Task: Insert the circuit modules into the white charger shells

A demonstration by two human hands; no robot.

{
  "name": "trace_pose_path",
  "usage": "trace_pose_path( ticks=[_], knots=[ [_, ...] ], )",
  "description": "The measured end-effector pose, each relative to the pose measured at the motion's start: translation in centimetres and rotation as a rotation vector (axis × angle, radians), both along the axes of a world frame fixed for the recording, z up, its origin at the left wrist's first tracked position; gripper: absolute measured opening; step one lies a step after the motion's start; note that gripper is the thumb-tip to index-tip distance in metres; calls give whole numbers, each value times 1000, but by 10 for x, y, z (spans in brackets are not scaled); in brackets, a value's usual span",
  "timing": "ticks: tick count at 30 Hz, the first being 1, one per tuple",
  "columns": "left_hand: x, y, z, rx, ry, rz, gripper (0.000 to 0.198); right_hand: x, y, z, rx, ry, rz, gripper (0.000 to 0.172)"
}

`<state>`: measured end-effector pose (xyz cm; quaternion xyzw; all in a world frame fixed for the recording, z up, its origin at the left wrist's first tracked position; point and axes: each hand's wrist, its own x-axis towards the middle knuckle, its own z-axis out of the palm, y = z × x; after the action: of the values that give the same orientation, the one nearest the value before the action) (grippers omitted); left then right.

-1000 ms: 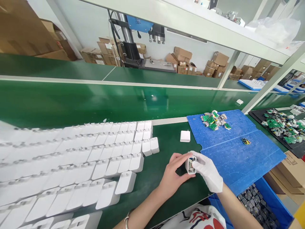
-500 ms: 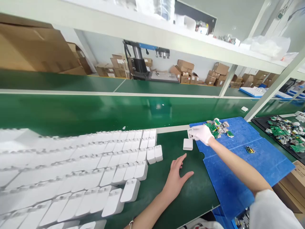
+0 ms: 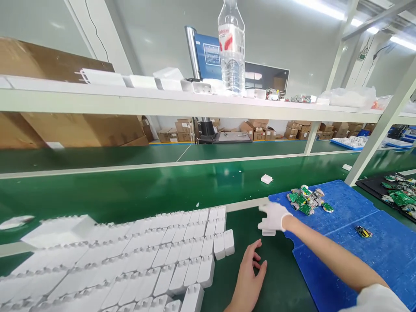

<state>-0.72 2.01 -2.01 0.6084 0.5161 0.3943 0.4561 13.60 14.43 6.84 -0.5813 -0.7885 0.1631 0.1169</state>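
Note:
My right hand (image 3: pixel 274 218), in a white glove, reaches over a small white square block (image 3: pixel 268 232) on the green bench and hides most of it. Its fingers are apart at the left, and no grip on the block shows. Nearer to me, my bare left hand (image 3: pixel 250 274) hovers with loosely curved fingers and nothing in it. A white plug adapter (image 3: pixel 267 179) lies on the green conveyor belt beyond. To the left stand rows of white plastic casings (image 3: pixel 165 277).
A blue sheet (image 3: pixel 334 255) at right carries a pile of green circuit boards (image 3: pixel 307 200) and one small yellow-black part (image 3: pixel 363 232). More boards lie on a black tray (image 3: pixel 403 190). A shelf (image 3: pixel 162 104) with a water bottle (image 3: pixel 232 52) crosses above the belt.
The view has tilted upward. The white piece that was in my right hand is out of it, and an adapter now lies on the belt. My right hand has come over the square block.

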Motion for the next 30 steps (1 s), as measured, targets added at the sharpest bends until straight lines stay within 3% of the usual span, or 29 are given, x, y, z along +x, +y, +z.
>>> trace_pose_path(
  ticks=[4,8,10,13,16,19,21,23,26,30],
  knots=[
    [-1,-1,-3,21,130,58,61,0,-32,-25,-4,62,15,21],
    [-4,-1,3,168,249,-92,65,23,-57,-34,45,160,-73,31],
    [-6,-1,8,210,341,-198,56,56,-64,-30,69,179,-176,38],
    [-9,-3,13,219,504,-248,46,134,-78,-14,88,111,-387,43],
    [-13,-8,19,225,588,-248,71,217,-99,0,73,-21,-717,44],
    [-18,-14,30,281,554,-438,86,266,-119,-2,76,-117,-947,39],
    [-21,-16,36,283,535,-612,87,272,-127,-12,46,-155,-1005,38],
    [-23,-16,39,254,548,-690,88,264,-135,-24,-10,-161,-994,40],
    [-24,-15,41,210,582,-643,83,240,-147,-39,-86,-130,-915,50],
    [-20,-12,45,200,529,-515,58,219,-155,-42,-85,-113,-854,69]
  ],
)
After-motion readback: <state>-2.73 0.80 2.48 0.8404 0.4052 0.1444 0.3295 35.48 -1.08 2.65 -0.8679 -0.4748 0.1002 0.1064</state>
